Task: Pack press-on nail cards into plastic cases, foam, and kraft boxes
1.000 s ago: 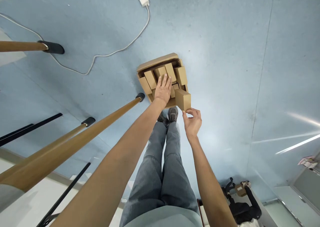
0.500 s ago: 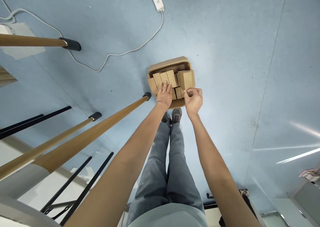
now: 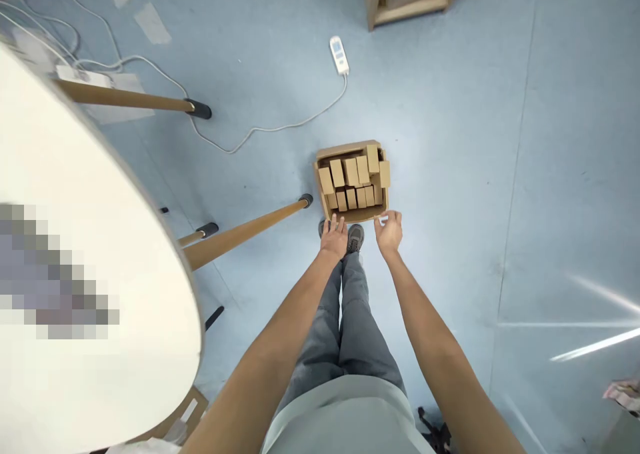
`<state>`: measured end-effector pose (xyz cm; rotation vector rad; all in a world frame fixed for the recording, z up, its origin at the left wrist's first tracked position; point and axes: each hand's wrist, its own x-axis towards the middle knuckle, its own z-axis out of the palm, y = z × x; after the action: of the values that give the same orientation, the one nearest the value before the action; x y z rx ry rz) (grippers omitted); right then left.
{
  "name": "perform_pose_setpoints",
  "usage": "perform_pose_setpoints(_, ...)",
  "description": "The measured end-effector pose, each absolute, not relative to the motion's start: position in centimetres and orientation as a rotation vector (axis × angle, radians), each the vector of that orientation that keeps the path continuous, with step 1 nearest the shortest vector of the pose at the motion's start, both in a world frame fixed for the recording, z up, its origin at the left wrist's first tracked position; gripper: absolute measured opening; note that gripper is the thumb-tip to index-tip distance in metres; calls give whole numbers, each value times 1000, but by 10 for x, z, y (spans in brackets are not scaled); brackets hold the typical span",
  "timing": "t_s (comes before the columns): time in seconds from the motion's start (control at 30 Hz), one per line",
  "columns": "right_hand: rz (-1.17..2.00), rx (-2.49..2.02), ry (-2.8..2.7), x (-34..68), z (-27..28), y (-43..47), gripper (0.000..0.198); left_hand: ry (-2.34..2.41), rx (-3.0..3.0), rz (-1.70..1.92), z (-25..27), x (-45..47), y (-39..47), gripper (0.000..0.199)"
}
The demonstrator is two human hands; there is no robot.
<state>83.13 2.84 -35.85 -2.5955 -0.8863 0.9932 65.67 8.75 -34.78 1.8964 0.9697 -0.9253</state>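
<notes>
On the floor in front of my shoes stands an open cardboard box [image 3: 356,217]. Inside it, several small brown cartons [image 3: 351,171] are packed upright in rows, some standing higher than others. My left hand [image 3: 334,238] is at the near left of the box, fingers stretched and spread, fingertips by the near rim, holding nothing. At the near right corner, my right hand [image 3: 389,233] has its fingers curled and its thumb close to them, pinching the box's rim. One carton [image 3: 385,174] leans over the right wall.
A white round tabletop [image 3: 150,294] fills the left side, its wooden legs [image 3: 245,234] reaching the floor. A white power strip [image 3: 339,55] with a trailing cable [image 3: 280,129] lies beyond the box. A wooden shelf unit [image 3: 411,15] stands at the top.
Both hands have drawn back from the cartons to the box's near edge. My view has risen, bringing the tabletop and shelf unit into sight. More cartons now show.
</notes>
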Motion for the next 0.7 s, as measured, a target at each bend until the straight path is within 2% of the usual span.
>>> perform_pose_setpoints(0.27, 1156, -2580, -1053, 804, -243, -38, 14, 1050, 1817, -936, -226, 621, 43, 82)
perform_pose_setpoints(0.57, 1037, -2339, -1236, 784, -140, -34, 12, 1228, 1847, -590, -96, 603, 30, 68)
perform_pose_setpoints(0.7, 953, -2250, -1266, 774, -106, -34, 14, 1254, 1809, -473, -54, 587, 20, 66)
